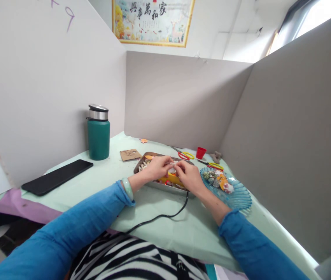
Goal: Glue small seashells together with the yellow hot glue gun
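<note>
My left hand and my right hand meet over a metal tray, thumbs and fingertips pinched close together. Between them is something small and whitish, too small to name. Under my hands in the tray lies a yellow tool, partly hidden, with a bit of red on it. Small pale pieces that look like shells fill the tray's left end. A black cord runs from the tray's right side toward my lap. To the right of my right hand stands a blue ribbed glass plate bearing shell-like pieces.
Behind the tray are red-and-yellow scissors, a red cup and yellow-handled scissors. A brown cardboard square, a green bottle and a black flat case are on the left. Grey panels enclose the table.
</note>
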Demonstrator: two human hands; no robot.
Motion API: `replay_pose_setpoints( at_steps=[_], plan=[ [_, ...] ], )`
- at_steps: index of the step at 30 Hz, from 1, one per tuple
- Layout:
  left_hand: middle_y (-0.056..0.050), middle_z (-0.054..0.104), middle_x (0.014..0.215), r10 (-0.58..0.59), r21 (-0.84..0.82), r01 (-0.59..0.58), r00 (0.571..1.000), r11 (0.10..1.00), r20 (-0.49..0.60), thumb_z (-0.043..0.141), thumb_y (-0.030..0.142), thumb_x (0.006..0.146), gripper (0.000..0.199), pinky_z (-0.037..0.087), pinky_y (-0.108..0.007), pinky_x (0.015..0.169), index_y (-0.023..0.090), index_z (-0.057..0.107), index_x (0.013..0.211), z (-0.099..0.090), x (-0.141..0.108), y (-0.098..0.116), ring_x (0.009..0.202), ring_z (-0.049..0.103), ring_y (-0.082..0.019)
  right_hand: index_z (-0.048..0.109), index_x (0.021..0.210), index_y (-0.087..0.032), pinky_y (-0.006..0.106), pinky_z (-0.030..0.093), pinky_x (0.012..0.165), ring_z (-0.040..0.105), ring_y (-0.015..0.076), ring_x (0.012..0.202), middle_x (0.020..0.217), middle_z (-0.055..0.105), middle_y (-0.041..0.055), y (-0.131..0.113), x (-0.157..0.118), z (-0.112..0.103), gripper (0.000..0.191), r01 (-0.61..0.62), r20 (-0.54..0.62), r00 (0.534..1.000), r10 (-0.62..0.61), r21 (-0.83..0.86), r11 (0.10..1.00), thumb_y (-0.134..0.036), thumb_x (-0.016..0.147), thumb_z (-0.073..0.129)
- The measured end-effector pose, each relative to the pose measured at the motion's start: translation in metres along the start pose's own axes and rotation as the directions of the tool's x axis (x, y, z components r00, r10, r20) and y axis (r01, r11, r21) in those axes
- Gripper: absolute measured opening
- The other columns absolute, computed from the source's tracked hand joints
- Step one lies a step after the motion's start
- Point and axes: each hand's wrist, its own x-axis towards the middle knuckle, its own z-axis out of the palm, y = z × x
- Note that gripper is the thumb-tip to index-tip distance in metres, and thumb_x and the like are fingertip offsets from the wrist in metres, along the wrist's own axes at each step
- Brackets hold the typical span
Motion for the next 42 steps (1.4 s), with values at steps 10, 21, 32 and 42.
replay_pose_setpoints(
  at_steps=[10, 21, 32, 42],
  plan=[
    [0.0, 0.061, 0.06, -0.002, -0.021, 0.002, 1.0, 1.0, 0.004, 0.044, 0.036, 0.082, 0.027, 0.041, -0.018, 0.052, 0.014, 0.058, 0.088, -0.0002, -0.0015, 0.0021, 0.054, 0.057, -0.011, 0.06, 0.081, -0.02, 0.024, 0.035, 0.056, 0.055, 0.0145, 0.059, 0.067, 0.064, 0.0012, -0.0019, 0.0001, -0.001, 0.025, -0.011, -0.006, 1.0, 0.011, 0.004, 1.0, -0.037, 0.085, 0.042],
    [0.001, 0.059, 0.056, -0.006, -0.066, 0.007, 1.0, 0.998, 0.016, 0.043, 0.036, 0.083, 0.027, 0.041, -0.019, 0.052, 0.014, 0.058, 0.088, 0.0011, -0.0005, -0.0003, 0.051, 0.057, -0.01, 0.061, 0.083, -0.021, 0.024, 0.035, 0.056, 0.055, 0.0148, 0.059, 0.068, 0.064, 0.0014, -0.0018, 0.0002, -0.0016, 0.026, -0.015, -0.004, 1.0, 0.015, -0.013, 1.0, -0.038, 0.085, 0.042],
    [0.002, 0.058, 0.054, -0.035, -0.124, 0.038, 0.999, 0.992, 0.027, 0.043, 0.037, 0.083, 0.028, 0.042, -0.019, 0.051, 0.014, 0.057, 0.089, 0.0005, -0.0006, 0.0016, 0.05, 0.058, -0.011, 0.061, 0.085, -0.02, 0.024, 0.036, 0.056, 0.056, 0.0148, 0.059, 0.07, 0.066, 0.0024, -0.0024, -0.0007, -0.0004, 0.029, -0.02, -0.03, 0.999, 0.021, 0.019, 1.0, -0.041, 0.086, 0.041],
    [0.001, 0.06, 0.056, -0.027, -0.093, 0.03, 0.999, 0.995, 0.03, 0.042, 0.037, 0.083, 0.028, 0.041, -0.019, 0.049, 0.014, 0.057, 0.089, 0.0005, -0.0012, 0.0014, 0.05, 0.058, -0.011, 0.061, 0.081, -0.02, 0.024, 0.035, 0.055, 0.055, 0.0148, 0.058, 0.067, 0.065, 0.0021, -0.0028, -0.0009, -0.0018, 0.029, -0.019, -0.018, 1.0, 0.02, 0.035, 0.999, -0.042, 0.085, 0.042]
  ],
)
